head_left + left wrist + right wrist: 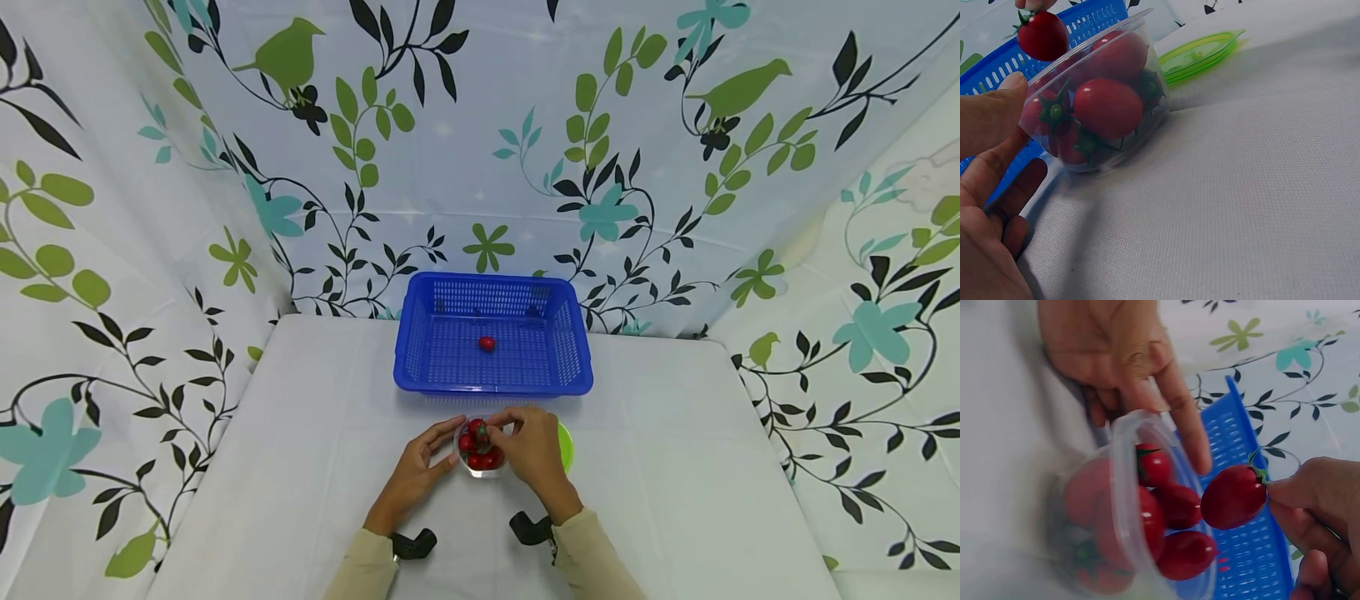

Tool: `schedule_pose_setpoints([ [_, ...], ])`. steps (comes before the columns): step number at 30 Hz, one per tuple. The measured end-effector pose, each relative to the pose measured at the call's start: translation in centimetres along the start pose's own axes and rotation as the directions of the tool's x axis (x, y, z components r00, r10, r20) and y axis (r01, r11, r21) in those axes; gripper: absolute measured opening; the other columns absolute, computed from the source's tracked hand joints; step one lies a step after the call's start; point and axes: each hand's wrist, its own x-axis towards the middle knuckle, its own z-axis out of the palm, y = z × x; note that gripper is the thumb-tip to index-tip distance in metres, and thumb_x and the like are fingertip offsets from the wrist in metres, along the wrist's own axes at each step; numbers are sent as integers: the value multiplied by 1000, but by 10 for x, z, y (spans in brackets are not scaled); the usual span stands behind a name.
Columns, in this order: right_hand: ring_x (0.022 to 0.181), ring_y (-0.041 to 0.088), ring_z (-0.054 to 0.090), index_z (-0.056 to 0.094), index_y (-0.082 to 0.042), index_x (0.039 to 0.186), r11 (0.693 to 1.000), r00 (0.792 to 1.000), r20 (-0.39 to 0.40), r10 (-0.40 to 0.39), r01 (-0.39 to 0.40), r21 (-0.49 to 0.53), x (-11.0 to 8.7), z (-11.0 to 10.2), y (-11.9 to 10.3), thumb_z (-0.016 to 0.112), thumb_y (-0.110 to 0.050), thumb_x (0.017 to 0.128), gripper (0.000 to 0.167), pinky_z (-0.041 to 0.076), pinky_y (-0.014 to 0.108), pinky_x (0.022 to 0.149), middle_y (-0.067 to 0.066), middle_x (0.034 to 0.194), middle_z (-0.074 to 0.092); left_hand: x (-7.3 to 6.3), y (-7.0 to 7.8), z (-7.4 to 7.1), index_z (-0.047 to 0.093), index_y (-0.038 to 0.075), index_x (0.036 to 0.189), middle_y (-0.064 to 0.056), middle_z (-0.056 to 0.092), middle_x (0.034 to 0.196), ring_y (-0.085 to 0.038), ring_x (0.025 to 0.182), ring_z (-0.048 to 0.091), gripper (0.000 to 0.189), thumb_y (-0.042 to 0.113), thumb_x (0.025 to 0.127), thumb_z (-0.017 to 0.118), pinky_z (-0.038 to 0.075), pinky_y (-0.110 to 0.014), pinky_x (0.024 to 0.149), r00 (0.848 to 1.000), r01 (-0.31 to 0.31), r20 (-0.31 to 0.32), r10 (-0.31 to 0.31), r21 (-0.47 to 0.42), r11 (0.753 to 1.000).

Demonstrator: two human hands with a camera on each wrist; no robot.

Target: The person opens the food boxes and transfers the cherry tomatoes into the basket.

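A clear plastic container (pixel 1124 481) full of red cherry tomatoes (pixel 1108 107) stands on the table. My left hand (pixel 411 482) holds it from the left, with the thumb at the rim and a finger along the far side. Above the container, my right hand (pixel 538 454) pinches one cherry tomato (pixel 1235 497) by its green stem end. In the right wrist view this tomato overlaps the blue basket (pixel 495 389), which sits just beyond the container. One more red tomato (pixel 487 343) lies inside that basket.
A bright green lid (pixel 567 447) lies on the table right of the container, partly hidden by the right hand in the head view. White cloth (pixel 675 450) covers the table. Patterned curtains (pixel 480 167) hang behind the basket and along both sides.
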Motion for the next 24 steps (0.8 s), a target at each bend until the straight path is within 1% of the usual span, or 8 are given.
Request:
schedule_pose_setpoints([
  [4, 66, 11, 51, 86, -19, 87, 1000, 1000, -4, -11, 11, 18, 3, -7, -6, 88, -12, 84, 8, 38, 22, 53, -8, 80, 75, 0, 1, 0, 48, 13, 159, -11, 49, 165, -32, 156, 42, 57, 5, 105, 65, 31, -11, 121, 1000, 5, 0, -5, -2, 1000],
  [6, 63, 11, 49, 86, -18, 88, 999, 1000, -8, -22, 22, 32, 5, -10, -8, 88, -11, 85, 8, 54, 23, 71, -8, 76, 73, 0, 2, 1, 49, 13, 159, -11, 49, 165, -35, 156, 41, 57, 4, 105, 64, 31, -12, 121, 1000, -6, 3, 6, -7, 1000],
  [7, 63, 12, 49, 86, -17, 89, 999, 1000, -10, -25, 25, 37, 6, -12, -10, 88, -11, 85, 8, 54, 24, 75, -9, 74, 73, 0, 2, 1, 49, 12, 158, -11, 49, 165, -37, 156, 41, 57, 4, 105, 64, 32, -12, 121, 1000, -11, 4, 11, -10, 1000],
  [11, 62, 13, 48, 86, -17, 90, 997, 999, -24, -49, 50, 66, 11, -18, -15, 88, -11, 85, 8, 53, 25, 75, -8, 70, 70, 0, 2, 1, 48, 11, 159, -11, 49, 165, -39, 155, 41, 57, 4, 105, 64, 32, -11, 120, 1000, -22, 7, 22, -6, 1000],
  [13, 65, 14, 49, 86, -19, 90, 996, 998, -31, -57, 59, 68, 12, -21, -19, 88, -12, 86, 8, 38, 25, 58, -7, 69, 68, -1, 2, 1, 48, 12, 159, -10, 49, 165, -37, 155, 41, 57, 4, 105, 64, 31, -11, 120, 1000, -8, 2, 8, -3, 1000],
  [14, 66, 14, 50, 86, -19, 90, 995, 997, -36, -64, 66, 74, 13, -23, -20, 88, -13, 86, 8, 37, 24, 56, -6, 70, 68, -1, 2, 1, 48, 13, 159, -9, 49, 165, -36, 156, 41, 57, 4, 105, 64, 31, -11, 120, 1000, -1, 0, 1, -1, 1000],
  [16, 67, 15, 50, 86, -19, 89, 993, 996, -45, -71, 75, 87, 14, -26, -23, 88, -13, 86, 7, 37, 23, 57, -5, 69, 66, -1, 2, 1, 48, 13, 159, -10, 49, 165, -36, 156, 41, 57, 4, 105, 64, 32, -11, 120, 1000, 8, -4, -8, 2, 1000],
  [24, 70, 15, 53, 86, -17, 89, 987, 991, -76, -109, 117, 114, 23, -34, -33, 89, -10, 86, 8, 43, 24, 61, -4, 76, 72, -1, 3, 2, 48, 14, 159, -9, 49, 165, -34, 156, 41, 57, 5, 105, 64, 31, -13, 121, 1000, 22, -7, -22, 9, 1000],
])
